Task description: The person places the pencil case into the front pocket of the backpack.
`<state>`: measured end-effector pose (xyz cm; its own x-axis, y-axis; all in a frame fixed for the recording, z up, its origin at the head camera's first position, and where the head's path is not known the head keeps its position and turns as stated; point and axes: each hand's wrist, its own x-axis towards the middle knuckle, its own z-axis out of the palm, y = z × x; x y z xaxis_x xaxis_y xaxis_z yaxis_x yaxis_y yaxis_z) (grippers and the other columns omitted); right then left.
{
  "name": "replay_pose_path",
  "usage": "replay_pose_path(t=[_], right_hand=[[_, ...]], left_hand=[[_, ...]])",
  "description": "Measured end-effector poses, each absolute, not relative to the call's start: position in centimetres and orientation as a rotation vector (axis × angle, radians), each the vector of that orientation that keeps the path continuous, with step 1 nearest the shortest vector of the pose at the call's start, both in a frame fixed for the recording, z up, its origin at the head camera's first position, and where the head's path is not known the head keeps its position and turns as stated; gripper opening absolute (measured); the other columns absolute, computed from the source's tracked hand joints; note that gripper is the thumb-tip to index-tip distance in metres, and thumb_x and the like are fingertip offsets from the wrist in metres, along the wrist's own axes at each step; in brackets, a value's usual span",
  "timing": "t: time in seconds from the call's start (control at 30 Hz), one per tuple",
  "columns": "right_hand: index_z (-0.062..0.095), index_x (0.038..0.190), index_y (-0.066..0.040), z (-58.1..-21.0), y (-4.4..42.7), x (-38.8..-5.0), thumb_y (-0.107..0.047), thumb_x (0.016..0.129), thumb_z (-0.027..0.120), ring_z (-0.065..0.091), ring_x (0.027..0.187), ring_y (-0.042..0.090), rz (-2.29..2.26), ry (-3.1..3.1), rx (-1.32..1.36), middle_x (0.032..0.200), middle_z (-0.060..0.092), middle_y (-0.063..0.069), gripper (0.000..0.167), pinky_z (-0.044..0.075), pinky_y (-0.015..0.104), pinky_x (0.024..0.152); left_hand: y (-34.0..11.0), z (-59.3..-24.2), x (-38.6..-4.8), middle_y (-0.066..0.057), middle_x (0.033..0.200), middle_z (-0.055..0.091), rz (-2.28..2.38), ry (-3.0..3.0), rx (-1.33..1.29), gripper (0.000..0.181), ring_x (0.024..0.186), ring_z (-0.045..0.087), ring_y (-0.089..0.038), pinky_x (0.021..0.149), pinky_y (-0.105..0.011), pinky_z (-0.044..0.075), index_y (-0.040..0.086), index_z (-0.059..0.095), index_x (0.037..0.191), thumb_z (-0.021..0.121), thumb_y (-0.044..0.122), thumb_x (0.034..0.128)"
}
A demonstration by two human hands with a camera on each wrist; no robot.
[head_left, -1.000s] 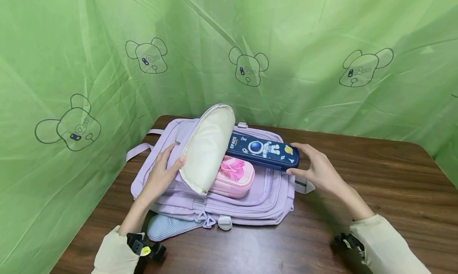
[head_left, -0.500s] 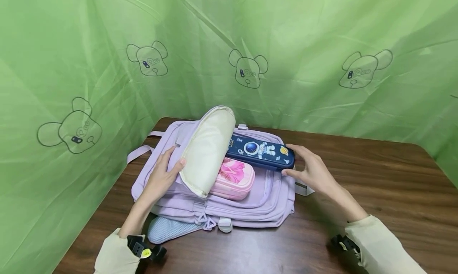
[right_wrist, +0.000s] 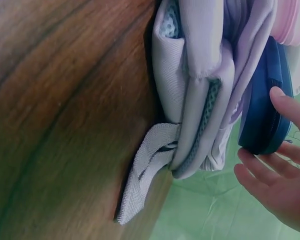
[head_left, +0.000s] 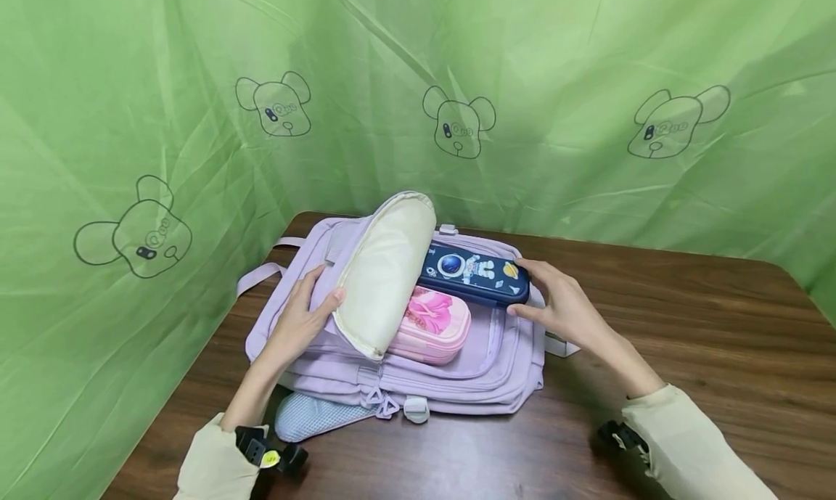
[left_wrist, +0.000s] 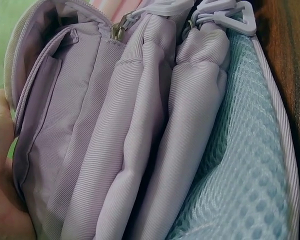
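Observation:
A lilac backpack [head_left: 457, 391] lies on its back, its front pocket open. My left hand [head_left: 297, 322] holds the raised cream-lined pocket flap [head_left: 388, 275] at its left edge, with the thumb at the rim. A navy pencil case [head_left: 473, 273] with an astronaut print is in my right hand [head_left: 564, 304], pinched by its right end between thumb and fingers. Its far end is hidden under the flap. Beside it, nearer the front, a pink pencil case [head_left: 434, 326] sits partly inside the pocket. In the right wrist view, the thumb presses the navy case [right_wrist: 257, 110] near its zipper.
The backpack rests on a brown wooden table [head_left: 686, 326]. A pale blue mesh side pocket [head_left: 313, 416] spreads at its front left, and a strap [head_left: 257, 275] trails off the left. Green fabric [head_left: 522, 35] with bear drawings hangs behind and at the left.
My right hand has moved left, sliding the navy pencil case further under the flap; its printed lettering is now mostly covered. The left hand and flap keep their place on the backpack.

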<state>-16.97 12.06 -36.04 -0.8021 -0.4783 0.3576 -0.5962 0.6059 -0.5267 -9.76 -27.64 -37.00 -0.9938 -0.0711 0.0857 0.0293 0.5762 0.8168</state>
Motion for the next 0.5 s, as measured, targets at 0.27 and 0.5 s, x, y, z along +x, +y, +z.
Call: replay_pose_path(t=[0.27, 0.5], right_hand=[[0.037, 0.140, -0.003, -35.6, 13.2, -16.7, -0.030, 0.081, 0.074, 0.052, 0.114, 0.036, 1.078, -2.745, 0.853, 0.134, 0.046, 0.020, 0.076, 0.040, 0.052, 0.093], [0.048, 0.127, -0.002, -35.8, 13.6, -16.6, -0.025, 0.086, 0.068, 0.061, 0.100, 0.031, 1.288, -2.754, 0.785, 0.119, 0.057, 0.017, 0.051, 0.050, 0.041, 0.081]], left_hand=[[-27.8, -37.2, -9.6, -0.023, 0.146, 0.023, -1.397, -2.682, 0.031, 0.072, 0.135, 0.019, -0.039, 0.106, -0.058, 0.015, 0.007, 0.022, 0.148, 0.053, 0.042, 0.0925], [-27.6, -37.1, -9.7, -0.021, 0.146, 0.022, -1.392, -2.690, 0.043, 0.073, 0.135, 0.017, -0.038, 0.106, -0.058, 0.015, 0.009, 0.022, 0.148, 0.053, 0.044, 0.0920]])
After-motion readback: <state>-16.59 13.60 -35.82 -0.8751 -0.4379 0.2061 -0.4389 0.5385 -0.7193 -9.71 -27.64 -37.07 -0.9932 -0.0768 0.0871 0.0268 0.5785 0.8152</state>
